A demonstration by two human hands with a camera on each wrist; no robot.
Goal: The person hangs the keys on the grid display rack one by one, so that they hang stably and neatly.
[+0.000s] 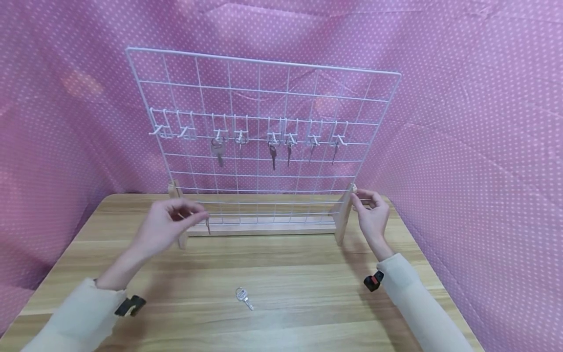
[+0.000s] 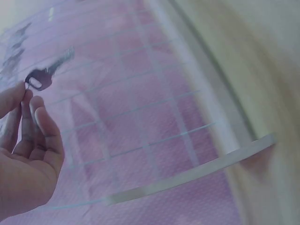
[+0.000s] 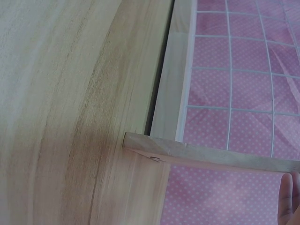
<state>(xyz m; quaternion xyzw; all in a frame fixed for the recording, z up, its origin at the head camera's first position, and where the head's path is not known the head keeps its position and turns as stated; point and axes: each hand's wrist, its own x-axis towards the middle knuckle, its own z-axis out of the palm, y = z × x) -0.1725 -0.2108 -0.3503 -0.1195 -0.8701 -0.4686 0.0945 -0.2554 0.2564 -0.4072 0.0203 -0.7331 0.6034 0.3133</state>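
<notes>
My left hand (image 1: 169, 221) pinches a key (image 2: 44, 77) by its ring between thumb and fingertips, in front of the lower left of the white wire grid (image 1: 259, 90). In the head view that key hangs down below the fingertips. With thumb and fingers, my right hand (image 1: 373, 215) holds the top of the right wooden post (image 1: 344, 217) of the grid's stand. Only part of that hand's fingers (image 3: 285, 199) shows in the right wrist view, up against the wood. Another key (image 1: 244, 298) with a ring lies on the table in front.
White hooks run in a row across the grid. Several bear keys, such as a key (image 1: 273, 155) near the middle; the two leftmost, including the end hook (image 1: 159, 130), bear none. A pink dotted cloth (image 1: 475, 146) surrounds the wooden table (image 1: 299, 278).
</notes>
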